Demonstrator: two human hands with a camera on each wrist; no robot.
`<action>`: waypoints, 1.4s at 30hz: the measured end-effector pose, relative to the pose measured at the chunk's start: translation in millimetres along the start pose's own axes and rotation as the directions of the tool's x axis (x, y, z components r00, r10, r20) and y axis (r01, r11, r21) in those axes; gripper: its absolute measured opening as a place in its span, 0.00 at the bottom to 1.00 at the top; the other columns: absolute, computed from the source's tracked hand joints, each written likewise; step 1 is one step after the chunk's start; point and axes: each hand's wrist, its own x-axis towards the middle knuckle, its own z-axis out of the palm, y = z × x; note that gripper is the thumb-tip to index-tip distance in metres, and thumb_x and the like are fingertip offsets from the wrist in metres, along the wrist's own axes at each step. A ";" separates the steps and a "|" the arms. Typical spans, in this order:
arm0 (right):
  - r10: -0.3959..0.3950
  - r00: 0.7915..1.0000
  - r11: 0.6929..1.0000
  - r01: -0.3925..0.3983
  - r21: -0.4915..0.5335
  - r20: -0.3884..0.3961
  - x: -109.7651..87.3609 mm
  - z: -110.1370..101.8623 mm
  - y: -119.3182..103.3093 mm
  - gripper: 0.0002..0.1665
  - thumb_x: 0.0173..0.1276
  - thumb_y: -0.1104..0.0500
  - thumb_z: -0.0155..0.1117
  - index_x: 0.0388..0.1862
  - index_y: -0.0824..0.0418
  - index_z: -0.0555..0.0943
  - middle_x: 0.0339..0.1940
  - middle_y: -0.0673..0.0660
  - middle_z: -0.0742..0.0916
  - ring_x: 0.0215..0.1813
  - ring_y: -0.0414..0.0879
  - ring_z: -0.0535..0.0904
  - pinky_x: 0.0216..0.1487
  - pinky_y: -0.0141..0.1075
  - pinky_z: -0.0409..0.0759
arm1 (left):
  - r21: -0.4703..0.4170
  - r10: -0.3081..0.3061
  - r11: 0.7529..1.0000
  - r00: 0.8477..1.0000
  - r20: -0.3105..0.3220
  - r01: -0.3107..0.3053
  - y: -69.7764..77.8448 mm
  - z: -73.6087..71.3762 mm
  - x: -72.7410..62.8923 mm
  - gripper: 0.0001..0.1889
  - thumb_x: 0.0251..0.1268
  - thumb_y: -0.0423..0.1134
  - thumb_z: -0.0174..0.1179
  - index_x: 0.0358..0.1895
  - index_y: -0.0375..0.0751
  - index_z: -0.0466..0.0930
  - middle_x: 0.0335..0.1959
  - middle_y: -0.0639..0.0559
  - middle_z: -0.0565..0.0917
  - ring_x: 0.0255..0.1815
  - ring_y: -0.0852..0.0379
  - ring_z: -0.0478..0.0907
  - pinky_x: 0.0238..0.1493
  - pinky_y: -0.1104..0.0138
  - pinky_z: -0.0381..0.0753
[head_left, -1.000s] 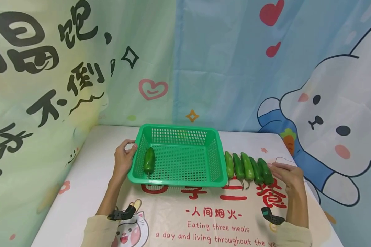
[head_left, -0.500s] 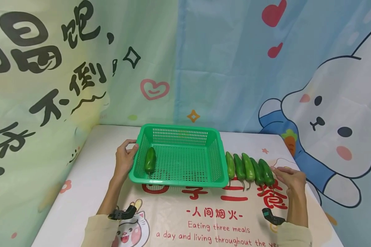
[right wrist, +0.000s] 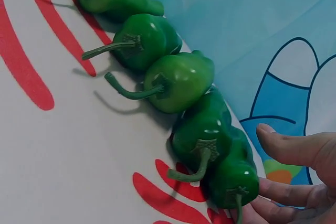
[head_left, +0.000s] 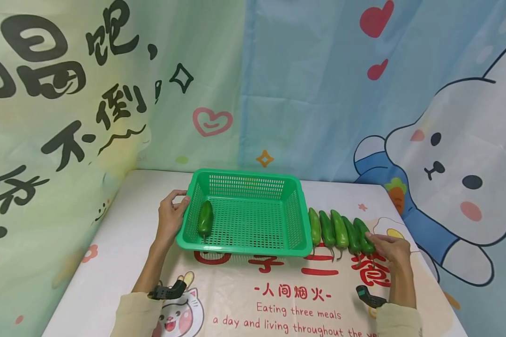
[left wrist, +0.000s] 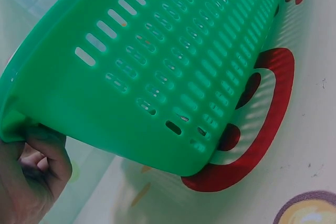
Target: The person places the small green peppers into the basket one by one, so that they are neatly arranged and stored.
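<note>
While the green basket [head_left: 244,251], mid-frame, is held by the left hand [head_left: 171,216], one pepper [head_left: 205,219] inside, five peppers [head_left: 339,229] are lined up lower right, the end one [head_left: 362,234] touched by the right hand [head_left: 393,249], fingers wide.

Right hand [right wrist: 321,195] cropped by right wrist view's edge; basket [left wrist: 131,124] cut off in left's.

The table [head_left: 105,262] is white, printed with a beige patch [head_left: 227,290], red lettering [head_left: 319,271] and, near left, a cartoon animal [head_left: 181,316]. A green basket [head_left: 244,250] stands toward the table's far side. Just right of it, five green peppers [head_left: 339,229] lie in a row, stems pointing near.
</note>
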 end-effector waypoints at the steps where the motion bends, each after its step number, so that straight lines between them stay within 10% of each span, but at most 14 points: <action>1: -0.001 1.000 1.000 0.001 -0.006 0.000 0.4 1.0 0.1 0.46 0.77 0.42 0.72 0.77 0.73 0.73 0.67 0.71 0.80 0.67 0.62 0.78 0.69 0.55 0.76 | 0.001 -0.001 1.000 1.000 0.001 0.001 0.0 -0.1 0.1 0.18 0.88 0.42 0.56 0.67 0.34 0.81 0.39 0.26 0.92 0.23 0.63 0.87 0.27 0.71 0.83; 15: -0.049 0.997 0.995 0.044 -0.085 -0.052 -0.1 13.8 -3.3 0.41 0.78 0.45 0.71 0.72 0.77 0.77 0.71 0.78 0.76 0.65 0.64 0.73 0.50 0.42 0.77 | 0.004 -0.008 1.000 1.000 0.001 0.008 -0.3 -0.5 -0.4 0.19 0.88 0.43 0.56 0.67 0.34 0.81 0.40 0.26 0.92 0.24 0.60 0.88 0.27 0.70 0.84; 25: -0.080 0.993 0.993 0.071 -0.098 -0.092 -9.9 24.5 -5.7 0.39 0.79 0.48 0.71 0.73 0.77 0.75 0.75 0.80 0.72 0.66 0.68 0.72 0.73 0.59 0.77 | 0.004 0.007 1.000 1.000 -0.009 -0.007 -0.4 0.1 -0.9 0.18 0.88 0.42 0.56 0.66 0.34 0.81 0.38 0.26 0.92 0.23 0.62 0.87 0.27 0.71 0.83; 42: -0.077 0.988 0.995 0.067 -0.073 -0.134 -12.4 30.2 -5.0 0.35 0.78 0.53 0.71 0.72 0.77 0.77 0.72 0.79 0.74 0.63 0.65 0.73 0.54 0.38 0.78 | 0.015 0.002 1.000 1.000 -0.015 -0.002 -1.4 0.9 -1.6 0.18 0.88 0.42 0.56 0.67 0.35 0.81 0.39 0.25 0.91 0.23 0.65 0.85 0.28 0.71 0.83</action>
